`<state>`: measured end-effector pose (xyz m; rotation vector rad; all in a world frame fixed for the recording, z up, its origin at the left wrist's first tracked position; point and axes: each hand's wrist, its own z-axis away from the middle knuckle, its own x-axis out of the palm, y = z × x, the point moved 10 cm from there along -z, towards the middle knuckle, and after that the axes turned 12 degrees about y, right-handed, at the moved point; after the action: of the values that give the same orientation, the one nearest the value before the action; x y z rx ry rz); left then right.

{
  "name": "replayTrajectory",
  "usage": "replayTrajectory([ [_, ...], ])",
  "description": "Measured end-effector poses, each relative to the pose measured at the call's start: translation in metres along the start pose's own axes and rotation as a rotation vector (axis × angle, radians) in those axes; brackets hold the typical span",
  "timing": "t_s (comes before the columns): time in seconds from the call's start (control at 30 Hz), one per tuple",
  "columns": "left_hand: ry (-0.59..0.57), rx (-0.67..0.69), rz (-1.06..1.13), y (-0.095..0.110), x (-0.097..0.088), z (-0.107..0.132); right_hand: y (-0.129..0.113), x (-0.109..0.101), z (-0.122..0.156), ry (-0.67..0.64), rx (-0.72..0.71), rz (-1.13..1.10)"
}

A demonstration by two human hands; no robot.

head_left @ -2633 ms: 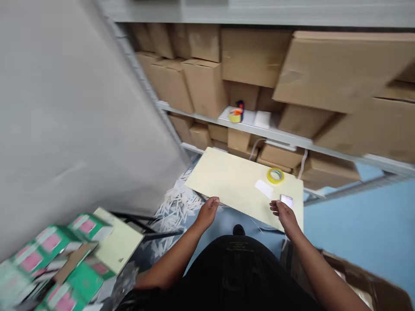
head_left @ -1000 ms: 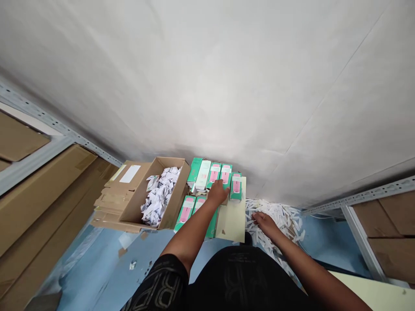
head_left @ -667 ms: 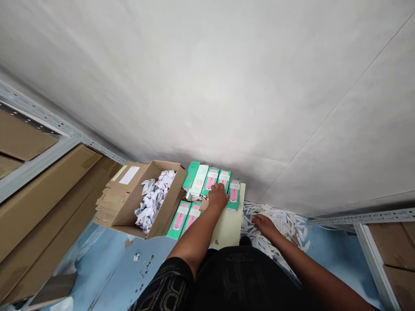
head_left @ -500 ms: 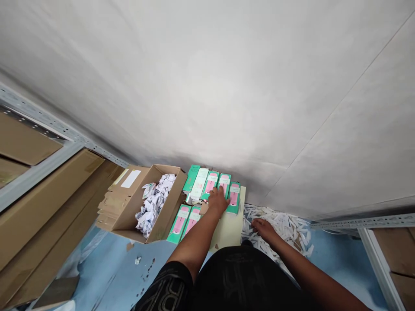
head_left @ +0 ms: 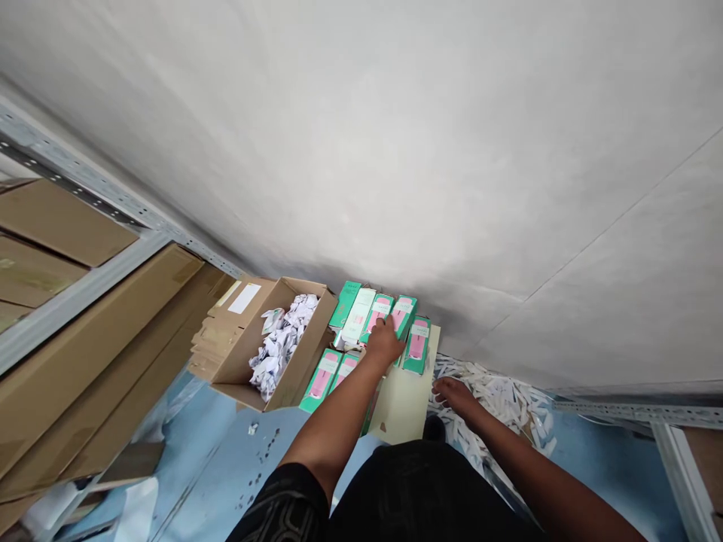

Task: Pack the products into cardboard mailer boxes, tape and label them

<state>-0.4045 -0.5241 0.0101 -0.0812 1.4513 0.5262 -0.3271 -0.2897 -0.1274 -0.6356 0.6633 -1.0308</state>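
**My left hand [head_left: 385, 342] grips a slim green cardboard box with a pink panel [head_left: 404, 310]**

The box lies directly ahead of my palm, its far end reaching past my knuckles toward the grey wall [head_left: 361, 150]. My fingers and thumb pinch its near part. Just left of it sits a matching green-and-pink box [head_left: 379, 307], then a slim white carton [head_left: 358, 318] and a plain green carton [head_left: 345, 302]. To the right of my thumb, another green box with a pink panel [head_left: 418, 342] lies apart on the pale yellow surface [head_left: 404, 406].

My right hand [head_left: 453, 395] holds nothing I can see; its fingers are loosely bent and parted, above a heap of white paper strips [head_left: 508, 399]. Well to the left stands an open-topped brown cardboard carton [head_left: 302, 361] of crumpled white paper [head_left: 285, 331].

My hand covers the near end of the gripped box, so I can't tell whether it touches the surface. My left forearm hides part of a green-and-pink box [head_left: 346, 366] in the nearer row. The printing is too small to read. At the left edge, the long brown cartons [head_left: 107, 354] are cut off.
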Motion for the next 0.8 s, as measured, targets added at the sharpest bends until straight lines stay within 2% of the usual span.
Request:
replayTrajectory([
  [0.07,0.031,0.001,0.097,-0.006,-0.022,0.006,-0.018,0.001,-0.001,0.002,-0.060,0.078],
  [0.1,0.038,0.005,0.145,-0.009,-0.033,0.011,-0.033,-0.002,0.000,0.045,-0.139,0.138],
  [0.17,0.030,0.050,0.228,-0.013,-0.054,0.026,-0.078,-0.019,0.012,0.238,-0.401,0.272],
  [0.23,-0.007,0.158,0.271,-0.010,-0.072,0.045,-0.132,-0.031,0.044,0.448,-0.728,0.415],
  [0.27,-0.030,0.222,0.272,-0.007,-0.081,0.056,-0.155,-0.029,0.063,0.497,-0.876,0.496],
  [0.33,-0.067,0.349,0.251,0.001,-0.097,0.079,-0.188,-0.009,0.096,0.417,-1.091,0.672],
  [0.4,-0.106,0.488,0.206,0.014,-0.109,0.103,-0.202,0.013,0.120,0.247,-1.169,0.795],
  [0.5,-0.172,0.767,0.107,0.038,-0.120,0.142,-0.198,0.029,0.147,0.107,-1.083,0.832],
  [0.6,-0.234,1.049,0.041,0.056,-0.127,0.182,-0.167,0.031,0.170,0.148,-0.891,0.728],
  [0.67,-0.217,1.225,0.066,0.064,-0.133,0.207,-0.138,0.024,0.189,0.295,-0.790,0.623],
  [0.7,-0.170,1.299,0.098,0.066,-0.138,0.219,-0.121,0.019,0.201,0.394,-0.741,0.567],
  [0.73,-0.092,1.347,0.143,0.067,-0.142,0.228,-0.103,0.012,0.213,0.501,-0.684,0.507],
  [0.8,0.104,1.345,0.271,0.066,-0.150,0.241,-0.063,-0.002,0.241,0.705,-0.539,0.374],
])
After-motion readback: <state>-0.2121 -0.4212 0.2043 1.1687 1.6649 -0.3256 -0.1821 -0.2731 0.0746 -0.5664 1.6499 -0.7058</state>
